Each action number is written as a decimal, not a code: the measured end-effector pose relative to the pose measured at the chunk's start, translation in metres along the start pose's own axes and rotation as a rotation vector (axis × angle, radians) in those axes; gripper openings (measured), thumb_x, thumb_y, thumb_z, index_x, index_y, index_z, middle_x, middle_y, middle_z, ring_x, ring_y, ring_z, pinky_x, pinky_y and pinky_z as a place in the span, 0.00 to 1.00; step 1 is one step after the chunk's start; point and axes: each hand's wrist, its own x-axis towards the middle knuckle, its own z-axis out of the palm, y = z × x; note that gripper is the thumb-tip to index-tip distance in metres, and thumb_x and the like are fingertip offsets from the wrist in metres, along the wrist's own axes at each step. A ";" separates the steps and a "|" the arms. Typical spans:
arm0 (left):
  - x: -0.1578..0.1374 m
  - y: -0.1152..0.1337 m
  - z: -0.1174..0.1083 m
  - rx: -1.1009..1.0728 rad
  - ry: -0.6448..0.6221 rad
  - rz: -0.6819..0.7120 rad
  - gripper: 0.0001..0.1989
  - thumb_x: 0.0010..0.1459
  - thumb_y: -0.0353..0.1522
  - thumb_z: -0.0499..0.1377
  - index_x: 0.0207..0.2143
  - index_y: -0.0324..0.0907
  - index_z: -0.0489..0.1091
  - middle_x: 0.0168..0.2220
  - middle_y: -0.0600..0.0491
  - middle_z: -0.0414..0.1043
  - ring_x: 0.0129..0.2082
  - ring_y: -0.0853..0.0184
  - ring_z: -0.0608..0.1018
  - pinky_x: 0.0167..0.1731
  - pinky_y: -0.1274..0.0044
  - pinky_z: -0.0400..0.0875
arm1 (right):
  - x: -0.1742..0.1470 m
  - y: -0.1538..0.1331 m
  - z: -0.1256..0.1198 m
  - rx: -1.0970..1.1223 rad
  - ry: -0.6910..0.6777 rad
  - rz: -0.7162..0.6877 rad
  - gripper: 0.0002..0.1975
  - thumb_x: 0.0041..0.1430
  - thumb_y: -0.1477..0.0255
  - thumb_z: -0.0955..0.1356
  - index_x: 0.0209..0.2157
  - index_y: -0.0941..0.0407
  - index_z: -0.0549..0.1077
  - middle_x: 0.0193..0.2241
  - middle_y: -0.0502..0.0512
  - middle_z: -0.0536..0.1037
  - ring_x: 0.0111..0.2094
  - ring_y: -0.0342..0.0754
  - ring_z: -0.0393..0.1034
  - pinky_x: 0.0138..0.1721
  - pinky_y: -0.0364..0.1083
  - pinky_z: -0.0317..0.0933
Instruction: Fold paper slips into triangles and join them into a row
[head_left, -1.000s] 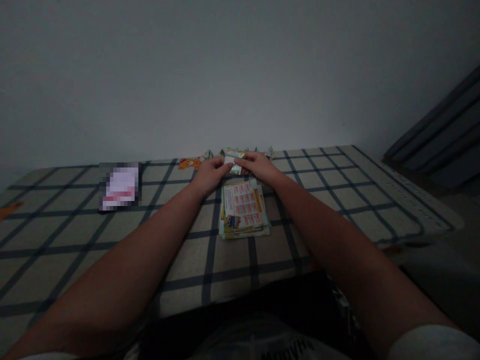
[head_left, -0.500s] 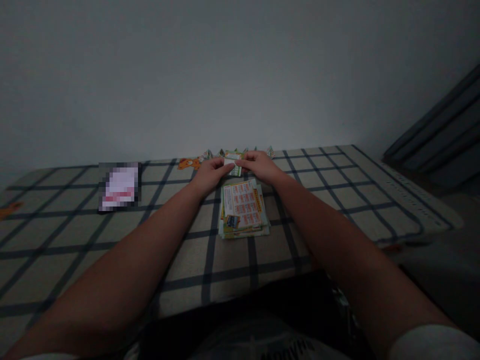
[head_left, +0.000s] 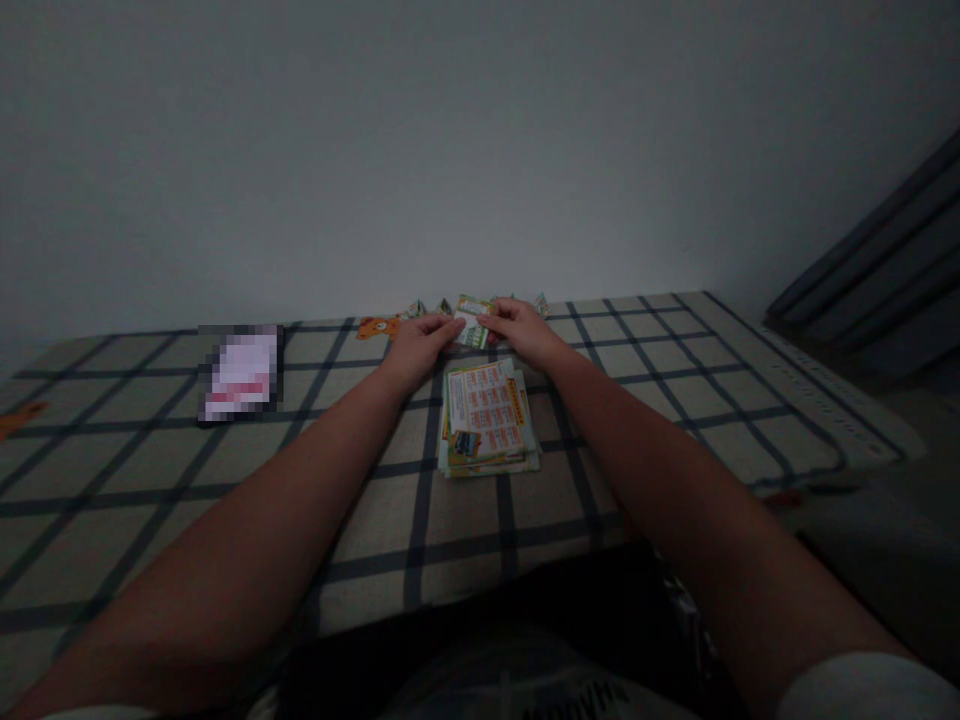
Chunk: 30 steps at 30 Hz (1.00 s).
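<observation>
Between my two hands is a small sheet of printed paper [head_left: 474,322], white and green with a yellowish top edge; it looks folded. My left hand [head_left: 421,343] pinches its left side between thumb and fingers. On the right side, my right hand [head_left: 525,328] grips it the same way. Just below them, nearer to me, lies a stack of printed leaflets [head_left: 487,415] with orange and green print. Behind my hands stands a row of small folded paper pieces [head_left: 418,309], partly hidden by the hands and the sheet.
A checked cloth [head_left: 360,540] covers the table, with a bear print [head_left: 377,327] near its far edge. At the left lies a pixelated device with a bright screen [head_left: 244,370]. A plain wall [head_left: 480,150] rises behind; a dark curtain [head_left: 885,260] hangs at the right.
The paper in my hands has turned and tilted slightly, and its top has shifted a little right. My hands moved only slightly. The leaflet stack stays in place.
</observation>
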 end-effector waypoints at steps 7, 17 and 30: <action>0.003 -0.003 -0.004 0.058 0.005 0.040 0.19 0.49 0.48 0.67 0.30 0.39 0.77 0.24 0.55 0.71 0.24 0.71 0.68 0.27 0.77 0.61 | 0.001 0.001 0.000 0.052 0.016 0.038 0.09 0.62 0.72 0.69 0.28 0.56 0.69 0.22 0.47 0.71 0.26 0.42 0.65 0.31 0.42 0.60; 0.001 0.002 -0.002 0.112 0.024 0.038 0.20 0.50 0.48 0.67 0.32 0.39 0.79 0.24 0.56 0.69 0.24 0.70 0.66 0.28 0.76 0.59 | 0.001 0.006 0.001 -0.024 -0.037 0.021 0.04 0.58 0.73 0.70 0.31 0.58 0.74 0.26 0.49 0.73 0.25 0.41 0.64 0.30 0.42 0.59; -0.001 0.001 -0.002 0.120 0.005 0.028 0.19 0.49 0.48 0.68 0.31 0.41 0.80 0.22 0.55 0.70 0.23 0.70 0.67 0.26 0.76 0.60 | 0.001 0.000 0.002 0.075 0.036 0.058 0.05 0.56 0.75 0.71 0.36 0.59 0.78 0.34 0.54 0.80 0.33 0.44 0.71 0.36 0.44 0.66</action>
